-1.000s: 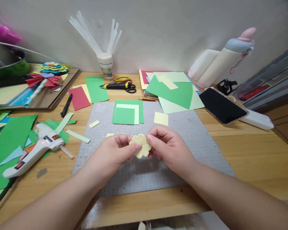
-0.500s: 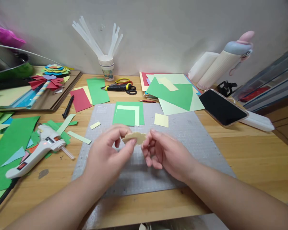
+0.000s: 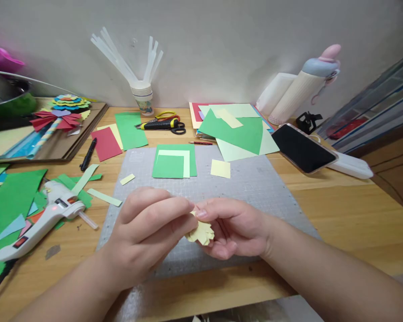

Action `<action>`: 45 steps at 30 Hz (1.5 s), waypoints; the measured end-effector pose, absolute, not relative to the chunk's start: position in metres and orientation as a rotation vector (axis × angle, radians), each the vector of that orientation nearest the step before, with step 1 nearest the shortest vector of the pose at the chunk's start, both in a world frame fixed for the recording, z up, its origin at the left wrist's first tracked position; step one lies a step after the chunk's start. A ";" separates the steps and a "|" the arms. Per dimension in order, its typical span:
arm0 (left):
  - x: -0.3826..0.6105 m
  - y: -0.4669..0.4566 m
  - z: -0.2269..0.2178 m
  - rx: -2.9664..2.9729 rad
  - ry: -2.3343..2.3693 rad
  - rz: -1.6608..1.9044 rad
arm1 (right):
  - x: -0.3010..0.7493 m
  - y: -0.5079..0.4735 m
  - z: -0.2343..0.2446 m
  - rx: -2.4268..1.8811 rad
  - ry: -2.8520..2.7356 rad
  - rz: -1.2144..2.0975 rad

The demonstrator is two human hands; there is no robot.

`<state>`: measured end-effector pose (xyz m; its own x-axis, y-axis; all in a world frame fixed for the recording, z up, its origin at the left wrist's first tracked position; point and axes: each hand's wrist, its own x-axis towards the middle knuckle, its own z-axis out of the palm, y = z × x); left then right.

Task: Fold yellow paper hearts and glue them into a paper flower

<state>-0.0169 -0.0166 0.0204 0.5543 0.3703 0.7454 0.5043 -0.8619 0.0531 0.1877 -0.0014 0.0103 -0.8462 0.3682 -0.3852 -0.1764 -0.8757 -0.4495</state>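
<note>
paper flower (image 3: pixel 201 232) — half hidden, fingers (image 3: pixel 161 214) covering

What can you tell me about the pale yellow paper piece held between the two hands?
The pale yellow paper piece looks like thin craft paper with a scalloped, petal-like lower edge that fans out below the fingers. Its upper part is hidden where the left hand and right hand meet and pinch it between their fingertips. It is held in the air just above the grey cutting mat, near the mat's front edge, and touches nothing but the fingers. Its full outline cannot be seen.
</note>
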 end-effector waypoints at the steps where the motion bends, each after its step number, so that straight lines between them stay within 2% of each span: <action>1: -0.017 -0.016 0.021 -2.619 -0.744 -1.193 | 0.188 -0.001 0.010 -0.666 -0.589 2.709; 9: -0.017 -0.013 0.026 -2.620 -0.703 -1.203 | 0.190 0.000 0.006 -0.607 -0.689 2.670; 19: -0.016 -0.012 0.028 -2.654 -0.719 -1.193 | 0.190 0.001 0.009 -0.733 -0.808 2.582; 24: -0.015 -0.014 0.030 -2.698 -0.821 -1.049 | 0.186 0.001 0.006 -0.793 -0.868 2.414; 28: -0.016 -0.012 0.035 -2.705 -1.074 -0.962 | 0.184 0.005 0.000 -0.907 -1.008 2.137; 31: -0.024 0.001 0.037 -2.376 -1.590 -1.021 | 0.183 0.009 -0.006 -1.040 -1.131 1.917; 33: -0.033 0.013 0.037 -2.160 -1.978 -0.900 | 0.182 0.012 -0.010 -1.098 -1.192 1.784; 35: -0.045 0.025 0.034 -2.146 -2.233 -0.554 | 0.182 0.015 -0.013 -1.139 -1.208 1.698; 39: -0.063 0.038 0.024 -2.381 -2.261 -0.140 | 0.182 0.017 -0.014 -1.188 -1.180 1.663; 45: -0.065 0.036 0.018 -2.567 -2.116 -0.009 | 0.182 0.016 -0.013 -1.206 -1.213 1.659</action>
